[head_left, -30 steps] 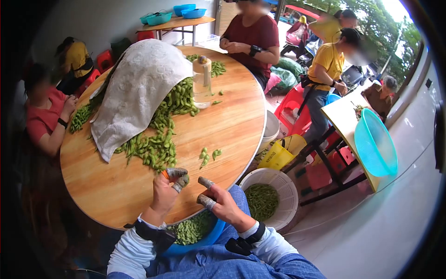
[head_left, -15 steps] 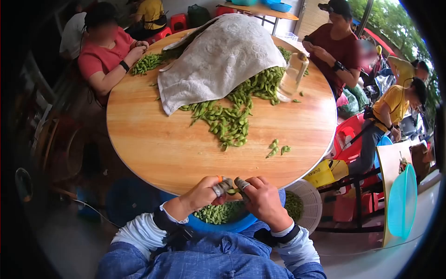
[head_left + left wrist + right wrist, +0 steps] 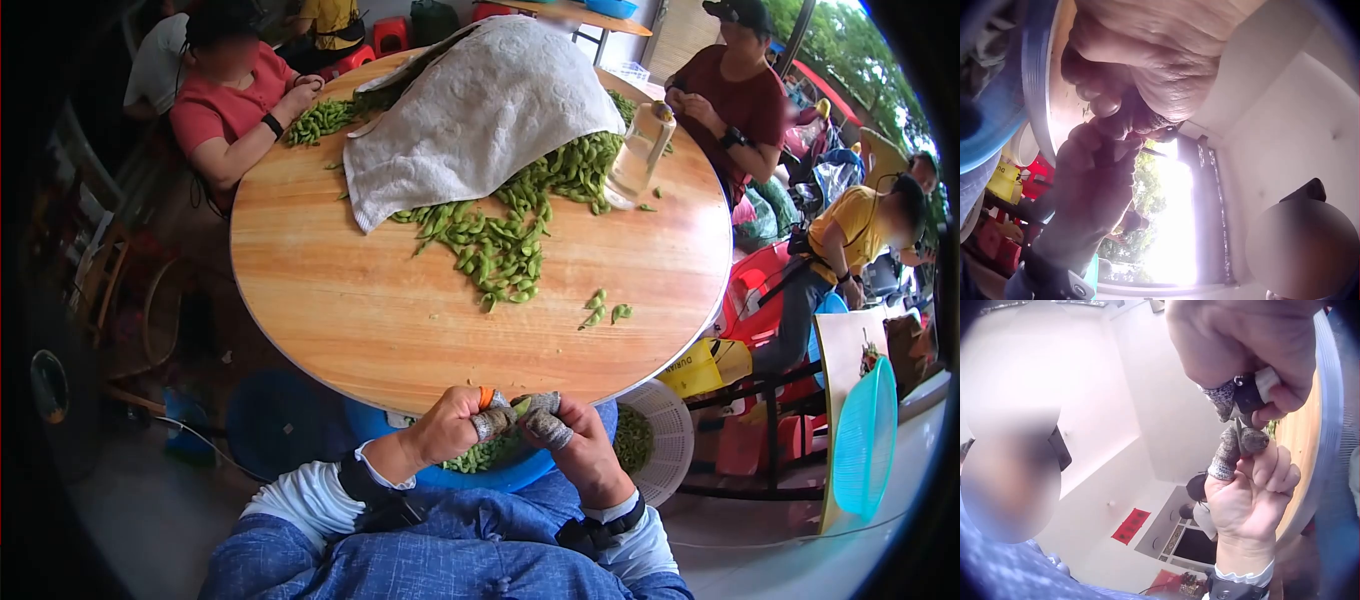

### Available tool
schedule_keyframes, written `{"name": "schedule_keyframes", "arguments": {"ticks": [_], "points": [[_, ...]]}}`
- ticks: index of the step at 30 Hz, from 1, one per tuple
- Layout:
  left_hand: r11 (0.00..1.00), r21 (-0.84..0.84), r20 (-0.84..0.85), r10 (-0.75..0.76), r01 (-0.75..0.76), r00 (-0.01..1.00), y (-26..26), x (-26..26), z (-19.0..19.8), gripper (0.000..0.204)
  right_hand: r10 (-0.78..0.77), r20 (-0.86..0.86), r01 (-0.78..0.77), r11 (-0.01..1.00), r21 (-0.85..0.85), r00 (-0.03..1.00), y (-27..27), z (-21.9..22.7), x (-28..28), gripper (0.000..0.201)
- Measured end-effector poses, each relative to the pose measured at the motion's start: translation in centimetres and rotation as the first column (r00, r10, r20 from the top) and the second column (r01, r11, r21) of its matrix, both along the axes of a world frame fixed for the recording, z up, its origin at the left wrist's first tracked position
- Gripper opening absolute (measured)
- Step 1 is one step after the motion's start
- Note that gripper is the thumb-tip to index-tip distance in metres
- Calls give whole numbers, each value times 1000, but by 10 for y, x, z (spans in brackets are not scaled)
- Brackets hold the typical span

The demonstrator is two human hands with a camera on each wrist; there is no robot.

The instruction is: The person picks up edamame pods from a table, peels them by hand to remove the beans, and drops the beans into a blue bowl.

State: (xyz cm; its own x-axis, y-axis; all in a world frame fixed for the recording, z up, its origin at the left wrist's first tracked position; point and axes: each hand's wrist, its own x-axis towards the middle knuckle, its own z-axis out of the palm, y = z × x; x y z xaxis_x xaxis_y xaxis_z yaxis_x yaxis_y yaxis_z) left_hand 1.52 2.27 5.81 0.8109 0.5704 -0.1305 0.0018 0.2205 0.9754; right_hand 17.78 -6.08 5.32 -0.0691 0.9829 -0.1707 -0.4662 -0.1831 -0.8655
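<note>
In the head view my left hand [image 3: 445, 430] and right hand [image 3: 590, 455] meet just off the table's near edge. Both pinch a green edamame pod [image 3: 521, 406] between thumbs and index fingers, fingertips close together. Grey knitted covers wrap the thumb and index finger of each hand, with an orange band at the left index finger. Below the hands is a blue basin [image 3: 515, 478] holding shelled green beans [image 3: 478, 456]. The right wrist view shows the fingertips facing each other around the pod; in the left wrist view the hands largely hide it.
A round wooden table [image 3: 340, 320] bears heaped edamame pods [image 3: 495, 260] under a white towel [image 3: 480, 120], a clear bottle [image 3: 640, 155] and a few loose pods [image 3: 596, 308]. At right stands a white basket [image 3: 683, 440] with green contents. People sit or stand around.
The head view has swung left. My hands were apart a second ago, the left holding a green piece; they have come together over the basin with a pod between them.
</note>
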Motion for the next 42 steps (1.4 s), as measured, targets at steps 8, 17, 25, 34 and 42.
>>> {"name": "schedule_keyframes", "arguments": {"ticks": [8,17,25,34,42], "points": [[995,-94,31,-17,20,999,-1,-2,-11,20,-20,-27,18,998,-65,999,2,4,-3,21],[998,-41,-39,-51,50,998,5,-4,-5,18,-27,-107,23,999,-46,994,6,-12,-8,12],[320,947,-162,369,38,915,-4,-3,-14,16,-40,-2,41,997,61,999,16,-22,-15,11],[683,549,89,525,-482,846,-4,-5,-45,23,-107,115,55,920,387,988,25,-19,-22,12],[899,-126,-3,423,-420,906,-12,5,-13,19,-166,360,17,923,383,918,24,-18,-13,14]]}}
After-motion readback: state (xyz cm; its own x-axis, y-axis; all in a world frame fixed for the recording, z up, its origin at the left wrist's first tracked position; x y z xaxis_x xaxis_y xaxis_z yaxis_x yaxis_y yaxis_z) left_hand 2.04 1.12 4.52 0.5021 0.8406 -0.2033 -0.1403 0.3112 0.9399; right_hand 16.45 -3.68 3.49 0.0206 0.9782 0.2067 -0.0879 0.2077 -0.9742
